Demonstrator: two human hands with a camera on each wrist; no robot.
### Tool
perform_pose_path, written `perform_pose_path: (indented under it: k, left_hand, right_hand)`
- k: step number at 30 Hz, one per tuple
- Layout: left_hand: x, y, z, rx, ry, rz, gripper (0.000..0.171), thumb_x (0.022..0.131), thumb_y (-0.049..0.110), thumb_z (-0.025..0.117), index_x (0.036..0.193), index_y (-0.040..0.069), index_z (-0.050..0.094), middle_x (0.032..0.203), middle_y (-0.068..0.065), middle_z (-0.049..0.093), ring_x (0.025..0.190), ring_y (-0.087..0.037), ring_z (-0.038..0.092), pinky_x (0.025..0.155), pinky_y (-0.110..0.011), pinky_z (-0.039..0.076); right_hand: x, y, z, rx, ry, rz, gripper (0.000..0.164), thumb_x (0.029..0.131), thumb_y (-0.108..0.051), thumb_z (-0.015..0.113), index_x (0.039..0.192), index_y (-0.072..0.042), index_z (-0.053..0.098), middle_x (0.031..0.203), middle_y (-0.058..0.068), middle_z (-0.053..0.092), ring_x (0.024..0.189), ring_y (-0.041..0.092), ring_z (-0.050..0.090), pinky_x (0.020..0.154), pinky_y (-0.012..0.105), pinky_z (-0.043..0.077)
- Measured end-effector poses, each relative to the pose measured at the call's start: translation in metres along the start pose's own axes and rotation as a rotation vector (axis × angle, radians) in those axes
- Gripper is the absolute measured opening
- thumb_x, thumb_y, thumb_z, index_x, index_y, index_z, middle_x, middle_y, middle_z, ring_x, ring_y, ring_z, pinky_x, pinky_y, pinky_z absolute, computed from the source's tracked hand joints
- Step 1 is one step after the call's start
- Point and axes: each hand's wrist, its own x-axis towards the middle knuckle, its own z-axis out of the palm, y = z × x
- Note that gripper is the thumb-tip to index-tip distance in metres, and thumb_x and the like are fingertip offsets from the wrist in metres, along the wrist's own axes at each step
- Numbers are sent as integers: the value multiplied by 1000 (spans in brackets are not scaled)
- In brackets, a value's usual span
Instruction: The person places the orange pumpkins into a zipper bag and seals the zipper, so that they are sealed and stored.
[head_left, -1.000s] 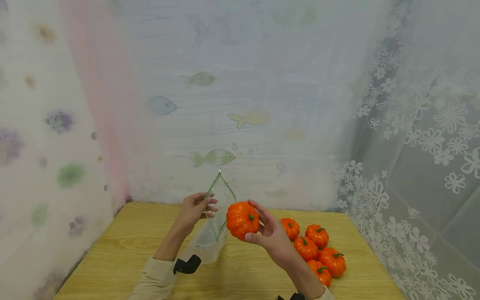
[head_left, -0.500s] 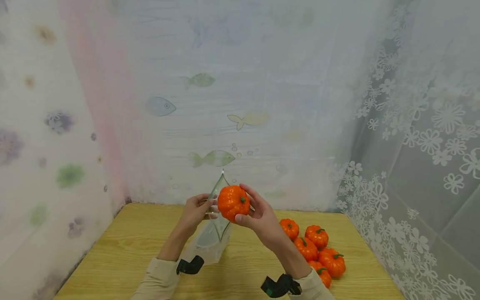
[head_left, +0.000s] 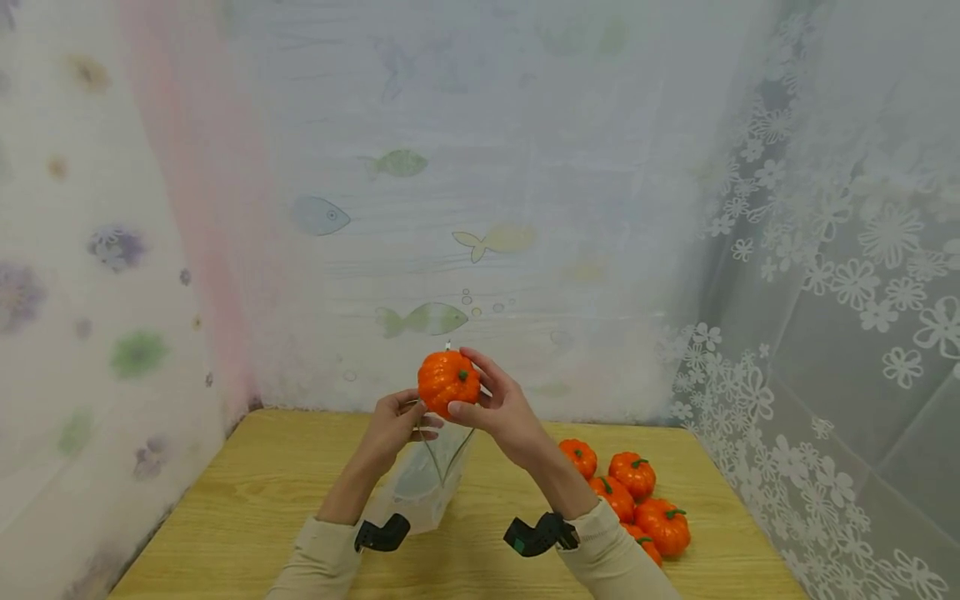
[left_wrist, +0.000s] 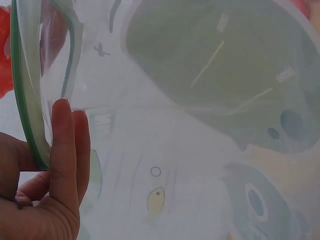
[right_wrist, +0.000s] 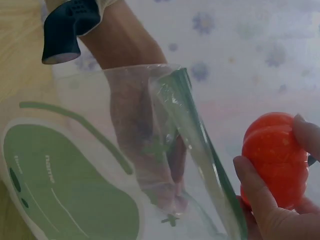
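Observation:
My right hand [head_left: 510, 421] grips a small shiny orange toy pumpkin [head_left: 441, 387] with a green stem. In the head view it overlaps the upper part of a clear zip bag [head_left: 420, 483], whose green-edged mouth is spread apart. My left hand [head_left: 393, 429] pinches the mouth's left edge, its other fingers straighter behind the plastic. A green printed shape shows on the bag [left_wrist: 175, 65] in the left wrist view. From the right wrist, the pumpkin [right_wrist: 275, 160] appears just outside the green zip rim [right_wrist: 215, 160], between thumb and fingers.
Several more orange pumpkins [head_left: 666, 527] sit grouped on the right of the wooden table [head_left: 247, 500]. A pale curtain [head_left: 600, 167] printed with fish hangs behind the table, with flowered curtains at both sides. Each wrist carries a black camera mount [head_left: 382, 533].
My right hand has carried the pumpkin left and upward, from beside the bag's mouth to in front of it. My left hand keeps its hold on the bag's edge, nearly still.

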Motion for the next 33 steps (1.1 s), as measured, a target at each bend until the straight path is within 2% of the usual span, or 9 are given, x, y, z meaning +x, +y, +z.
perform_pose_path:
  k: [10, 16, 21, 28, 33]
  left_hand:
    - [2, -4, -1, 26, 5, -13, 31, 108, 13, 51, 131, -7, 60, 99, -8, 74, 80, -17, 71, 74, -32, 63]
    - [0, -5, -1, 24, 10, -8, 30, 108, 11, 52, 129, -9, 60, 98, -7, 73, 79, -15, 71, 73, -30, 63]
    - [-1, -4, -2, 16, 0, -13, 31, 107, 10, 52, 129, -11, 58, 95, -4, 73, 78, -13, 70, 72, -28, 62]
    - [-1, -2, -2, 13, -12, -13, 31, 107, 6, 49, 131, -13, 55, 96, -4, 72, 78, -12, 70, 72, -28, 63]
    - [-2, -3, -3, 18, -9, -39, 30, 107, 6, 49, 129, -12, 57, 94, -4, 72, 78, -15, 71, 70, -29, 63]
  right_hand:
    - [2, 13, -2, -16, 16, 18, 83, 94, -13, 75, 161, -15, 27, 161, 17, 31, 141, 38, 44, 101, 39, 55]
    - [-1, 18, -4, -103, 41, 30, 78, 95, -4, 72, 160, -19, 32, 161, 15, 32, 138, 39, 46, 100, 39, 55]
    - [-3, 21, -6, -188, 64, 46, 77, 95, -6, 72, 160, -19, 33, 161, 15, 33, 132, 38, 50, 100, 40, 55]
    - [-5, 23, -9, -212, 77, 67, 81, 95, -7, 73, 162, -13, 28, 161, 16, 33, 130, 38, 52, 98, 40, 56]
    - [-7, 25, -9, -220, 63, 89, 80, 95, -6, 72, 162, -13, 28, 159, 15, 35, 127, 34, 54, 98, 39, 56]
